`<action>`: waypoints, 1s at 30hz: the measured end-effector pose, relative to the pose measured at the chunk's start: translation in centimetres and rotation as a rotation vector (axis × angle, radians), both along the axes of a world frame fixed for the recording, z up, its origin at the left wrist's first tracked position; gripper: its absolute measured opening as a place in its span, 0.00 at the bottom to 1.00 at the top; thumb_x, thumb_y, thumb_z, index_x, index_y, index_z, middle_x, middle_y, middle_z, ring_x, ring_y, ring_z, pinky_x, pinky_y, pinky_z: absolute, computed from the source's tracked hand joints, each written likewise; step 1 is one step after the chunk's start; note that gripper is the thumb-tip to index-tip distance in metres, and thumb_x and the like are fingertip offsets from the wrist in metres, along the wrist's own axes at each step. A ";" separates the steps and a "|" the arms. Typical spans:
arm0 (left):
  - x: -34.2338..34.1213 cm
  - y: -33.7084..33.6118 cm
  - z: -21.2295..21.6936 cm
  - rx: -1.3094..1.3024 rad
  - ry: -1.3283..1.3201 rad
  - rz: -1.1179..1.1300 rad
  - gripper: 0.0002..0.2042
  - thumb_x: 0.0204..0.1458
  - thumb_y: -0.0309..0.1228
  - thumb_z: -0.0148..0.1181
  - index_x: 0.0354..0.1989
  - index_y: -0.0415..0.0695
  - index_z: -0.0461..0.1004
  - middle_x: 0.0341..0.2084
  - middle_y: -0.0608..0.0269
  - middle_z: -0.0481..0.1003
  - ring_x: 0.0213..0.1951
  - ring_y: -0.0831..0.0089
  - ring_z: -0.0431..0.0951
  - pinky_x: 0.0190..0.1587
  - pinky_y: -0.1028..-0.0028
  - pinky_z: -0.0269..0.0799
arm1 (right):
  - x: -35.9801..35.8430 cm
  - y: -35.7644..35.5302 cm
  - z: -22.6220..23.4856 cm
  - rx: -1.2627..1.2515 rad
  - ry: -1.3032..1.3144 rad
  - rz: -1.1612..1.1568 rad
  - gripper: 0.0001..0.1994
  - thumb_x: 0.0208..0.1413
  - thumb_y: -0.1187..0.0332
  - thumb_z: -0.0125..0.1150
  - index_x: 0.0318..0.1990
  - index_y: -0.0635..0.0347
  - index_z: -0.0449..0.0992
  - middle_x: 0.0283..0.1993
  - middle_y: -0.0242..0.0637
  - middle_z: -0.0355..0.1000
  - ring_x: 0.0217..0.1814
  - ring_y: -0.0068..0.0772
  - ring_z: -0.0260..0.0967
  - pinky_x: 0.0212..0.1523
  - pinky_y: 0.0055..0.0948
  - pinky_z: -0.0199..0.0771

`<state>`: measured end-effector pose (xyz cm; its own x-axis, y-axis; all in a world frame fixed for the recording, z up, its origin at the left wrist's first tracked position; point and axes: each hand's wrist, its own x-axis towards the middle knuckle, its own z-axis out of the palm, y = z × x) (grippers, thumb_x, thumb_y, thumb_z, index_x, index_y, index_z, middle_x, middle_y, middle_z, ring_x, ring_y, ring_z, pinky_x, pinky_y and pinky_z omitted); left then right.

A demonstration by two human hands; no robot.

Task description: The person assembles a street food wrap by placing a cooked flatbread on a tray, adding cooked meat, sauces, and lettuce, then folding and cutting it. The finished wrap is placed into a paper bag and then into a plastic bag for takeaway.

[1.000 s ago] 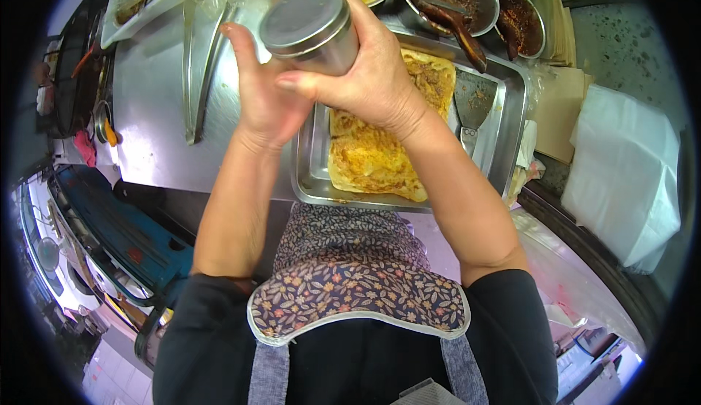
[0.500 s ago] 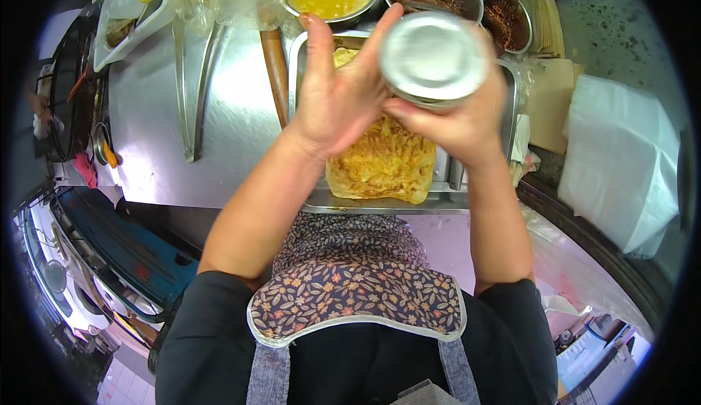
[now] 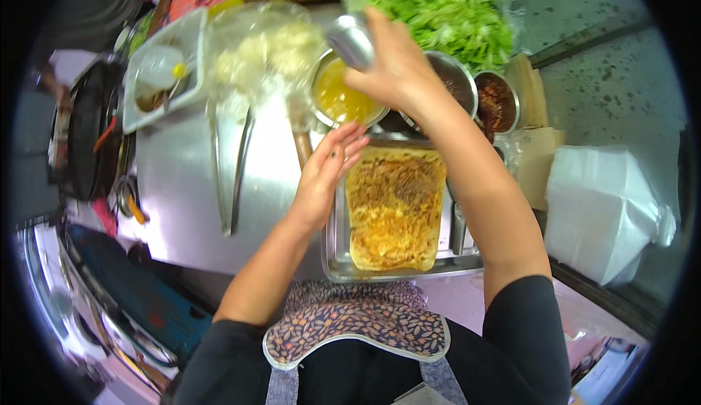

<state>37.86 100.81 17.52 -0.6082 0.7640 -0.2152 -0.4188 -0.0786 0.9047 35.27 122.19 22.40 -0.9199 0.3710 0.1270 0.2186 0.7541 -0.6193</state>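
Observation:
My right hand (image 3: 394,65) is stretched out to the far side of the counter, closed around a round metal shaker (image 3: 352,40) held above a steel bowl of yellow liquid (image 3: 343,100). My left hand (image 3: 327,173) hovers with its fingers apart and nothing in it, at the left rim of a rectangular steel tray (image 3: 337,248). In the tray lies a long golden-brown flatbread (image 3: 394,208) with a dark filling spread over its far half.
Two steel bowls of dark filling (image 3: 496,102) stand at the back right next to a heap of green lettuce (image 3: 438,10). A clear bag of pale dough pieces (image 3: 263,51) and long tongs (image 3: 232,164) lie to the left. White foam boxes (image 3: 606,208) are stacked at right. Another person (image 3: 87,18) stands far left.
My right hand has carried the metal shaker from above the tray out to the back of the counter. My left hand has let go of it and dropped beside the tray.

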 end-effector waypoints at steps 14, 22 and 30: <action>-0.4 -0.4 2.7 -0.025 -0.099 0.024 0.36 0.62 0.56 0.54 0.69 0.40 0.59 0.62 0.52 0.69 0.60 0.68 0.71 0.66 0.65 0.62 | -2.6 17.6 2.0 0.370 -0.076 -0.582 0.40 0.45 0.38 0.72 0.57 0.63 0.76 0.58 0.48 0.76 0.55 0.45 0.77 0.59 0.41 0.75; 0.2 0.6 2.0 0.046 -0.173 -0.086 0.31 0.64 0.49 0.55 0.68 0.41 0.61 0.62 0.52 0.69 0.61 0.65 0.70 0.67 0.63 0.59 | -2.2 20.7 -3.2 0.009 -0.134 -0.508 0.26 0.43 0.49 0.75 0.45 0.59 0.83 0.40 0.47 0.82 0.42 0.48 0.79 0.48 0.41 0.76; 0.6 1.3 2.5 -0.032 -0.134 -0.096 0.35 0.61 0.56 0.56 0.67 0.40 0.62 0.61 0.53 0.70 0.60 0.67 0.71 0.67 0.63 0.60 | 2.5 24.2 3.1 -0.412 0.404 -0.581 0.13 0.55 0.70 0.70 0.48 0.60 0.82 0.42 0.36 0.82 0.37 0.26 0.77 0.41 0.30 0.77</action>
<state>38.44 102.10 20.02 -0.4966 0.8088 -0.3150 -0.5404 -0.0041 0.8414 37.78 146.35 25.49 -0.4790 0.8636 0.1571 0.2048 0.2840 -0.9367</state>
